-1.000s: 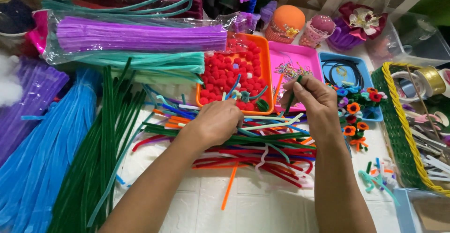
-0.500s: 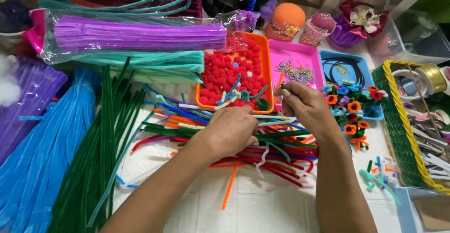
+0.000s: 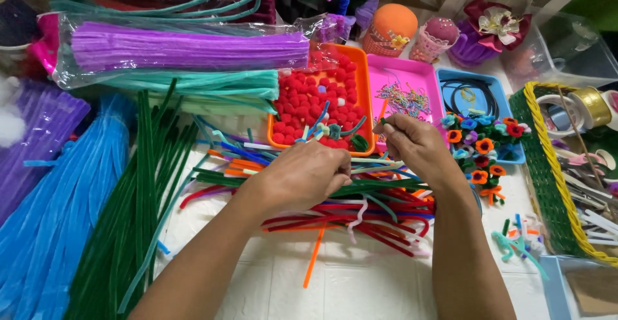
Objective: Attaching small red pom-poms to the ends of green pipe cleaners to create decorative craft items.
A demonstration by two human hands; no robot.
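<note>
My left hand rests palm down on a loose pile of mixed-colour pipe cleaners, fingers curled into the strands. Just right of it, my right hand hovers over the same pile with thumb and fingers pinched on a short dark green pipe cleaner piece. Behind both hands sits an orange tray of red pompoms. Whether the left hand grips a particular strand is hidden by its fingers.
A pink tray and a blue tray stand behind, with small pipe-cleaner flowers beside. A green-and-yellow basket holds tape rolls at right. Bundles of green, blue and bagged purple pipe cleaners lie left.
My right hand has come down from above the pink tray toward the pile and nearer the left hand. The left hand has shifted slightly right over the pile.
</note>
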